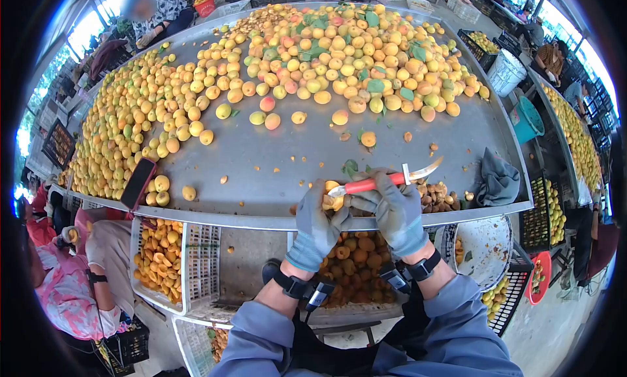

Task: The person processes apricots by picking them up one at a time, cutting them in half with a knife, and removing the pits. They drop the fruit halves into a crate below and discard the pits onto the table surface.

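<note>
Apricot (pixel 332 195): clasping it in the left hand (pixel 318 225) at the near table (pixel 274 161) edge, gripping the red-handled knife (pixel 379 181) in the right hand (pixel 395 210), seemingly keeping both steady above the cut fruit (pixel 353 272).

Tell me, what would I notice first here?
A huge heap of yellow-orange apricots covers the far side of the grey metal table. Right up front, the gloved right hand holds a red-handled knife against an apricot gripped in the gloved left hand. Below them sits a crate of cut fruit.

free: mid table (pixel 274 161) | blocked: apricot heap (pixel 339 50) far, phone (pixel 138 183) left, cloth (pixel 498 179) right
</note>
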Motion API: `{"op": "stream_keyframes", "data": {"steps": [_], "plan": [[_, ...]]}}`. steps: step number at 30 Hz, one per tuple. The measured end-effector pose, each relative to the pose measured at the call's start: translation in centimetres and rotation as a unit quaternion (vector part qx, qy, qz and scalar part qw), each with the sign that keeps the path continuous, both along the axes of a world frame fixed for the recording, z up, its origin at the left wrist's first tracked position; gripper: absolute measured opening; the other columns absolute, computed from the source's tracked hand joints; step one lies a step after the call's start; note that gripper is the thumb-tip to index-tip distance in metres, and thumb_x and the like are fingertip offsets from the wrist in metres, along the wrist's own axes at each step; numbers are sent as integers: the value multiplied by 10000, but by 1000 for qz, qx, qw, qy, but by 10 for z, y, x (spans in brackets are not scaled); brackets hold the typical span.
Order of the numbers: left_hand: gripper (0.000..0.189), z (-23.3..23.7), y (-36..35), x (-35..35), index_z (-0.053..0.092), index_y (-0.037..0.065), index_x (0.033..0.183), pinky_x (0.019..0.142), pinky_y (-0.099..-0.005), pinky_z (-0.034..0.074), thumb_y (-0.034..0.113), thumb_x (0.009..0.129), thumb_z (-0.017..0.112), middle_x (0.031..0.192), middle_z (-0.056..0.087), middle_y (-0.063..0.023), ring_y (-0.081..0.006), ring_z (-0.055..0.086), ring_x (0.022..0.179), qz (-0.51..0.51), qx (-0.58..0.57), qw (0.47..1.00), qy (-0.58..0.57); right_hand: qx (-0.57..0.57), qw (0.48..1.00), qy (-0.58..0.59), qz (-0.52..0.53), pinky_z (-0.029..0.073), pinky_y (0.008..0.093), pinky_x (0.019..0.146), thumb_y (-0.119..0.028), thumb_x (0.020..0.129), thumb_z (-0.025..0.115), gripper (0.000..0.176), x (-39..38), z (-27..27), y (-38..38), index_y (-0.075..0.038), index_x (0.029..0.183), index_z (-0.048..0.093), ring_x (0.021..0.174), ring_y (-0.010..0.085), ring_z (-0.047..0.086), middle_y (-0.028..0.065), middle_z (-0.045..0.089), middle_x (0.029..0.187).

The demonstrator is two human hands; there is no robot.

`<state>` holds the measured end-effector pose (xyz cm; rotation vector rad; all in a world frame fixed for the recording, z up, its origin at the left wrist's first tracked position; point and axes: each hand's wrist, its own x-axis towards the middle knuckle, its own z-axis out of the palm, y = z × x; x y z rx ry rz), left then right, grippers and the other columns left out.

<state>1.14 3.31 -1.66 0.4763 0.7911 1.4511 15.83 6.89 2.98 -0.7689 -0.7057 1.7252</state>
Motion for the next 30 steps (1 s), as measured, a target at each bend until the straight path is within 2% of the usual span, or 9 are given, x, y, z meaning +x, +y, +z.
{"op": "stream_keyframes", "data": {"steps": [5, 9, 11, 18, 25, 27, 28, 29, 30], "plan": [[380, -36, 17, 7, 581, 52, 1200, 721, -324, 518, 365, 1072, 409, 984, 631, -86, -184, 615, 848, 116, 36, 989, 89, 143, 980, -93, -100, 571, 327, 694, -101, 980, 597, 186, 15, 2, 12, 20, 1114, 642, 821, 218, 708, 128, 715, 952], [302, -8, 6, 9, 583, 27, 1237, 789, -333, 529, 235, 1049, 471, 1019, 643, -86, -184, 635, 892, 66, 22, 997, -44, 399, 777, -487, -13, 522, 341, 615, -175, 864, 695, 290, 10, 7, 5, -62, 1129, 675, 689, 255, 669, 129, 669, 840], [375, -15, 2, -3, 525, -71, 1275, 902, -433, 531, -42, 903, 568, 1164, 604, -229, -368, 610, 1026, 101, 233, 776, 578, 457, 671, -583, 22, 507, 369, 639, -124, 791, 714, 322, 3, 8, -2, -44, 1102, 686, 728, 293, 642, 111, 616, 848], [439, -42, -8, -15, 527, -38, 1322, 955, -458, 508, -26, 887, 587, 1261, 572, -250, -416, 586, 1117, 81, 218, 740, 631, 566, 577, -589, 7, 501, 404, 610, -209, 755, 740, 310, 9, -15, 4, -161, 1042, 635, 751, 285, 637, 61, 617, 914], [523, -39, -11, -9, 512, -21, 1363, 981, -420, 502, 7, 857, 641, 1283, 570, -226, -404, 580, 1138, 69, 228, 745, 623, 554, 567, -609, 11, 500, 377, 612, -179, 744, 750, 304, 4, -9, -5, -144, 1027, 643, 724, 311, 630, 67, 624, 883], [524, -33, -11, -8, 515, -20, 1362, 965, -413, 511, 12, 854, 643, 1256, 586, -227, -402, 587, 1130, 42, 205, 767, 606, 515, 691, -507, -29, 502, 322, 628, -133, 804, 740, 239, 3, -12, -3, -112, 1033, 673, 708, 238, 658, 72, 655, 823], [483, -27, -9, -5, 527, -20, 1351, 946, -398, 522, 41, 884, 637, 1219, 608, -207, -367, 603, 1123, 26, 109, 952, 285, 516, 691, -506, -28, 502, 322, 628, -133, 804, 740, 239, 4, -9, -3, -112, 1033, 673, 708, 238, 658, 72, 655, 823], [445, -24, -7, -3, 538, -19, 1340, 927, -383, 533, 70, 914, 630, 1182, 631, -186, -333, 619, 1117, 7, -2, 997, -78, 348, 821, -453, -12, 499, 303, 638, -126, 845, 720, 188, 7, -2, -1, -89, 1025, 685, 710, 184, 652, 75, 667, 799], [445, -26, -8, -4, 538, -19, 1340, 927, -383, 533, 70, 914, 630, 1182, 631, -186, -333, 619, 1117, 7, -2, 997, -78, 163, 911, -378, 5, 495, 283, 647, -120, 886, 699, 143, 10, 3, 2, -67, 1018, 697, 712, 131, 646, 78, 679, 775]]}}
